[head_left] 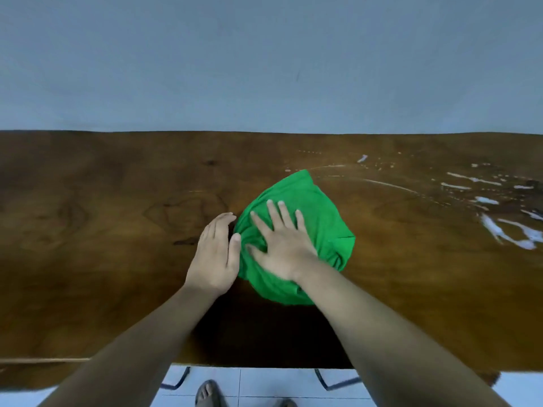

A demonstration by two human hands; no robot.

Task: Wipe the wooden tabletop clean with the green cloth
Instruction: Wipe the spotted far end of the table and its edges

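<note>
A bunched green cloth [317,218] lies on the dark wooden tabletop [102,230], a little right of centre. My right hand [282,242] rests flat on top of the cloth with its fingers spread. My left hand [216,254] lies flat on the wood with its fingers together; its thumb side touches the cloth's left edge. White streaks and droplets [499,218] cover the right part of the tabletop, and a thin curved smear [388,183] runs from the cloth's far tip toward them.
A grey-blue wall [264,60] stands directly behind the table's far edge. Below the near edge I see pale floor tiles [258,386], dark metal table legs [335,383] and my feet in sandals [208,395].
</note>
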